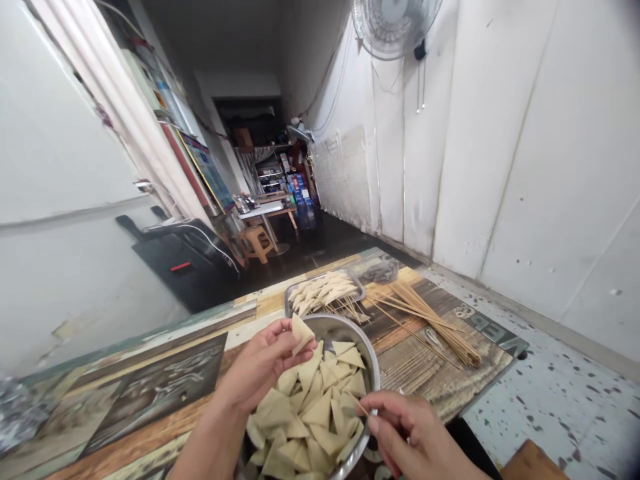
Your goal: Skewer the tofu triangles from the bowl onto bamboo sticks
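A metal bowl (373,363) full of pale triangular tofu pieces (313,413) sits at the table's near edge. My left hand (260,363) is above the bowl's left rim, fingers pinched on one triangular tofu piece (301,331). My right hand (413,430) is at the bowl's right rim, fingers closed on a thin bamboo skewer (361,407) whose tip points into the bowl. Behind the bowl, a metal tray (290,303) holds several skewered tofu pieces (325,290).
A loose pile of bamboo skewers (430,320) lies on the patterned table (150,387) to the right of the tray. A white wall runs along the right, with a fan (395,23) mounted above. A corridor with a small table and stools (260,233) stretches beyond.
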The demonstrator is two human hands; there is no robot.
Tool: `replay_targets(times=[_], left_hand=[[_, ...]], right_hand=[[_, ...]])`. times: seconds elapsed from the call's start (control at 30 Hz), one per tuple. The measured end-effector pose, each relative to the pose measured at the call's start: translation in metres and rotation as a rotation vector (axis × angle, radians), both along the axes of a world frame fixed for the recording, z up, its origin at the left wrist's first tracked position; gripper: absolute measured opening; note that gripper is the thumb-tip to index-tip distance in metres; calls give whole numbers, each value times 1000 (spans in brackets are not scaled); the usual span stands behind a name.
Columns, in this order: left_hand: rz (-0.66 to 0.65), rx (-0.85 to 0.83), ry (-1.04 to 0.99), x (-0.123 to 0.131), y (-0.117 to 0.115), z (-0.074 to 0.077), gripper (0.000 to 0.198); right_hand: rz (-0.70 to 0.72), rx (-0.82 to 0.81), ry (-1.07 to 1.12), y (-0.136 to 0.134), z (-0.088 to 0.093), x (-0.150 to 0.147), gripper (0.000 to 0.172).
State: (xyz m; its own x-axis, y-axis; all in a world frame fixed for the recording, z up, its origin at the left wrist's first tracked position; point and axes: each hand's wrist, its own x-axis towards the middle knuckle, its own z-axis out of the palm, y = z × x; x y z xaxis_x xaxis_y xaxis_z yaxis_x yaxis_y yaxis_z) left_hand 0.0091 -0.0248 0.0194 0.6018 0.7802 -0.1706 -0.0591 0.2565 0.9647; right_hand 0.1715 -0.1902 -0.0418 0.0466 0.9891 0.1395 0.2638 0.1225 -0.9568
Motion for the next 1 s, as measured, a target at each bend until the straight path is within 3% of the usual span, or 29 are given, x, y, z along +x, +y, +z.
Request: replay_targets(times=[0.2, 0.33, 0.5, 1.0], left_hand=[[104, -1, -126, -1, 10, -11, 28], [136, -128, -164, -5, 12, -13, 29], [150, -209, -223, -5, 11, -12, 22], [213, -324, -316, -4, 13, -16, 11]], right_hand=[[-52, 96, -269, 3, 1, -8, 28], [-50, 149, -337, 7, 2, -10, 26], [-45, 266, -379, 11, 10, -10, 23], [-114, 298, -447, 24, 14, -12, 27]])
